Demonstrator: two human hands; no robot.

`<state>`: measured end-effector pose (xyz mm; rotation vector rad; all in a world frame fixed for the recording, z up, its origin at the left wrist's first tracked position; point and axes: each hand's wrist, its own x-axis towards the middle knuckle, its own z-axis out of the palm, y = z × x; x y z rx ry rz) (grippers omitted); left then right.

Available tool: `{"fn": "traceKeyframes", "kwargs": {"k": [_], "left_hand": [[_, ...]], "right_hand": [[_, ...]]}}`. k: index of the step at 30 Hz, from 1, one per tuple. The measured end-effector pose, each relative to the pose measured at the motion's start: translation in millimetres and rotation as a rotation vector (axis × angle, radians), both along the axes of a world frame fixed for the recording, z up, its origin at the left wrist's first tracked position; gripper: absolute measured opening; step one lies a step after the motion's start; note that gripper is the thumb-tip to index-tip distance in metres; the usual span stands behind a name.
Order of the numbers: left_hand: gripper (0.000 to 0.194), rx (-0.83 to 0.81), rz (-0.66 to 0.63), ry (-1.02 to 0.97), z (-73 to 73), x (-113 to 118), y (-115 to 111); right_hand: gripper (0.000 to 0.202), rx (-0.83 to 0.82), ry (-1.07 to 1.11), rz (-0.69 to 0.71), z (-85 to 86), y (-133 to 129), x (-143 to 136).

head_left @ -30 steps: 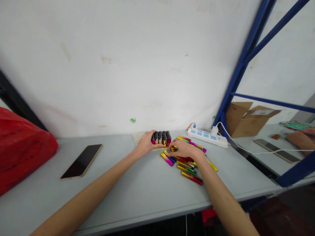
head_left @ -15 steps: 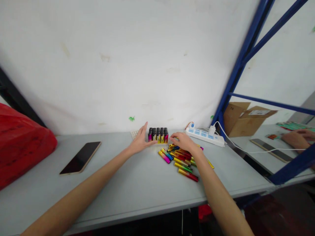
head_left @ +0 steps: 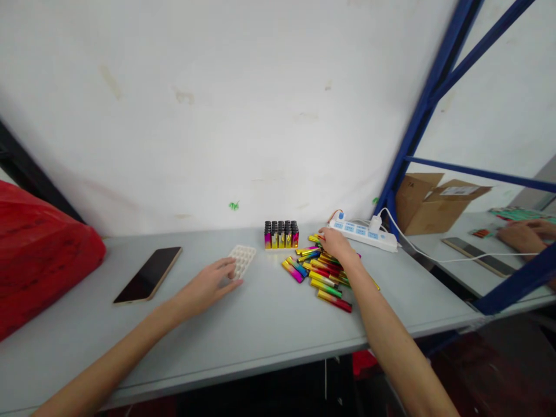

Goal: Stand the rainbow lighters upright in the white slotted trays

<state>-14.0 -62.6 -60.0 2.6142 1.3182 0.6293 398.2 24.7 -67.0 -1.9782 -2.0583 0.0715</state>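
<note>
My left hand [head_left: 211, 282] lies flat and open on the grey table [head_left: 260, 324], fingertips touching the near edge of the white empty tray [head_left: 241, 259], gripping nothing. My right hand [head_left: 336, 245] reaches over the far end of the pile of loose lighters [head_left: 321, 271], fingers curled down onto them; whether it has one pinched I cannot tell, since the back of the hand hides the fingertips. The pile sits under and just in front of that hand, the lighters lying flat, most with their long axes running left-to-right and slightly toward me. The right hand is plainly the nearer one to them; the left is well apart, across the tray. Beyond and between the two hands stands the filled block of upright lighters [head_left: 281, 234], near the wall, just left of the right hand. Behind the right hand lies a white power strip [head_left: 362, 234] with a cable running off to the right. Far left I see a dark phone [head_left: 148, 274] lying flat and a red bag [head_left: 39, 249]. On the next bench, past the blue rack post [head_left: 417, 127], another person's hand [head_left: 521, 234] works beside a cardboard box [head_left: 430, 202]
</note>
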Motion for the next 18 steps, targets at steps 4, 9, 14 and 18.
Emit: {"fn": "traceKeyframes", "kwargs": {"k": [4,9,14,18], "left_hand": [[0.02,-0.086,-0.159,-0.019,6.0,6.8,-28.6],[0.037,-0.153,-0.375,0.009,21.6,41.0,-18.9],[0.048,-0.139,-0.453,-0.015,21.9,69.4,2.2],[0.058,-0.097,-0.418,-0.05,13.6,66.1,4.8]], "right_hand": [[0.035,0.023,-0.005,-0.012,2.7,1.2,-1.2],[0.029,0.015,-0.016,0.009,5.9,1.3,-0.4],[0.029,0.013,0.021,-0.045,3.9,5.1,4.3],[0.028,-0.015,0.04,-0.086,-1.0,9.0,9.3]]}}
